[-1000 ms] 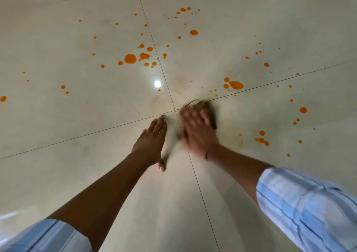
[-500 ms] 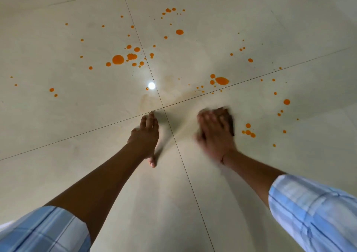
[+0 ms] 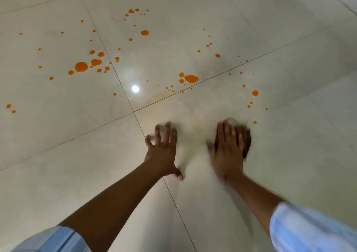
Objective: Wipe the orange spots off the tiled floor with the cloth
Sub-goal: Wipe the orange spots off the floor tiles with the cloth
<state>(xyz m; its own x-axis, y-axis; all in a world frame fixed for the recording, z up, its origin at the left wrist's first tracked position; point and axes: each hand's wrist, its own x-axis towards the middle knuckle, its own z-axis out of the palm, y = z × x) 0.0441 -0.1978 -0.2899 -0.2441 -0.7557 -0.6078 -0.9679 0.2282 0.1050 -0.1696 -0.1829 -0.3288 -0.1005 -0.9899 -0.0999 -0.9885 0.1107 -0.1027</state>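
Dark cloth (image 3: 246, 141) lies under flat right hand (image 3: 228, 151) fingers (image 3: 226, 132).

Dark brown cloth (image 3: 246, 141) mostly hidden under the flat right hand (image 3: 228, 151); only its right edge shows, so shape and folds unclear. Right hand and forearm motion-blurred, finger outlines soft. Fingertips of the spread left hand (image 3: 163, 151) slightly smeared too. Both light blue striped sleeves (image 3: 309, 230) cut off by the bottom edge. Tiniest orange spots (image 3: 191, 78) on the far tiles are too small to count.
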